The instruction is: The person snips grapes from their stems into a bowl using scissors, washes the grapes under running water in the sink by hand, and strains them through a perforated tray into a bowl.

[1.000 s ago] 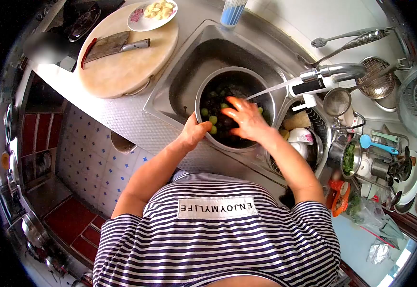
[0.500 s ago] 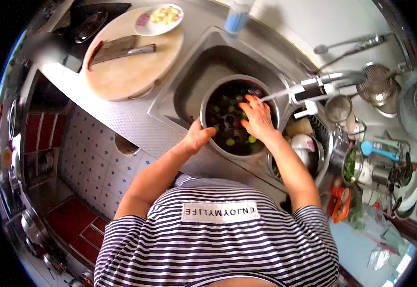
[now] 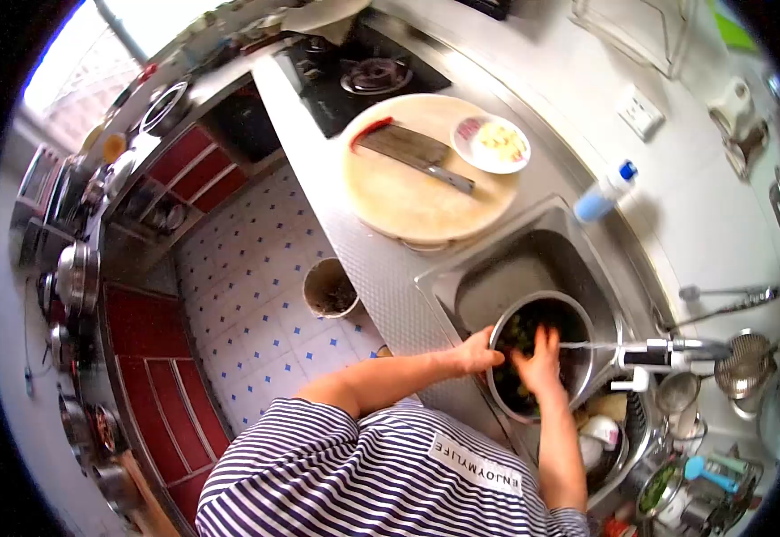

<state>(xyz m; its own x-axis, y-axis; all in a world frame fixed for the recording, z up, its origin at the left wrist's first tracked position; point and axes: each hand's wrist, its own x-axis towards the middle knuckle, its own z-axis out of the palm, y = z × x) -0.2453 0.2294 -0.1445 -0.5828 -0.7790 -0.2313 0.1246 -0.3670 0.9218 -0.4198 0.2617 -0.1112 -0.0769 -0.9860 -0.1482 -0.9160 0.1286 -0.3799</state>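
A round metal pot stands in the sink, holding dark liquid and round green and dark fruit that look like grapes. My left hand grips the pot's near left rim, thumb over the edge. Inside the pot, my right hand reaches down with fingers spread among the fruit, its fingertips partly hidden. From the faucet a thin stream of water runs toward that hand.
Left of the sink, a round cutting board bears a cleaver, a red chili and a plate of pale yellow pieces. A blue-capped bottle stands behind the sink. Dishes sit to the right; a bucket is on the floor.
My view has swung left, so the sink and pot appear lower and farther right. My left hand stays on the rim; my right hand has shifted slightly inside the pot, still under the water.
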